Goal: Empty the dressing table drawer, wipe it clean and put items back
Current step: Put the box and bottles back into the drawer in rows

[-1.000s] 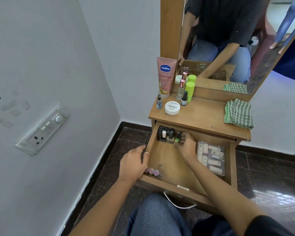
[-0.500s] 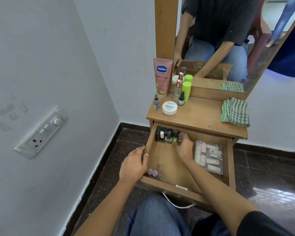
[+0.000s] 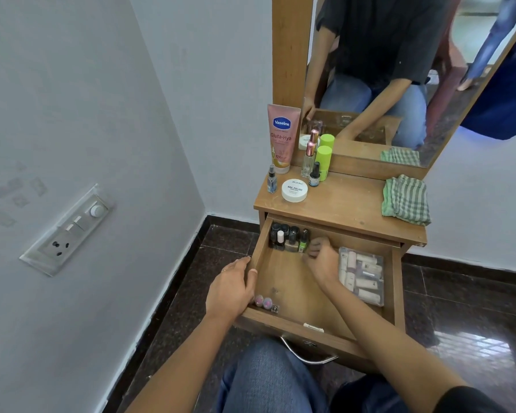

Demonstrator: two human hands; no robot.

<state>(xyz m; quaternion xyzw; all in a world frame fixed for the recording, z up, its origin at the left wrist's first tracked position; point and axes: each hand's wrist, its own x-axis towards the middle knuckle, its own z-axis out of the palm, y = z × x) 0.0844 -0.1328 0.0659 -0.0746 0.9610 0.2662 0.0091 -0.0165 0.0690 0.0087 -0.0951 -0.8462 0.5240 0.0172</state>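
Bottom of frame: the drawer is pulled open over the person's knee. Left hand at centre grips the drawer's left wall, thumb inside, fingers outside; same hold as a second ago. Three small glitter pots sit just beside that thumb in the front left corner. Right hand is deep in the drawer with fingers curled against the nail polish bottles at the back left. It has barely shifted in a second, and I can't tell if it has one pinched. Clear box of tubes is just right of it. Nothing has left the drawer, so emptying is likely just starting. Further up, the striped cloth lies unused on the table top.
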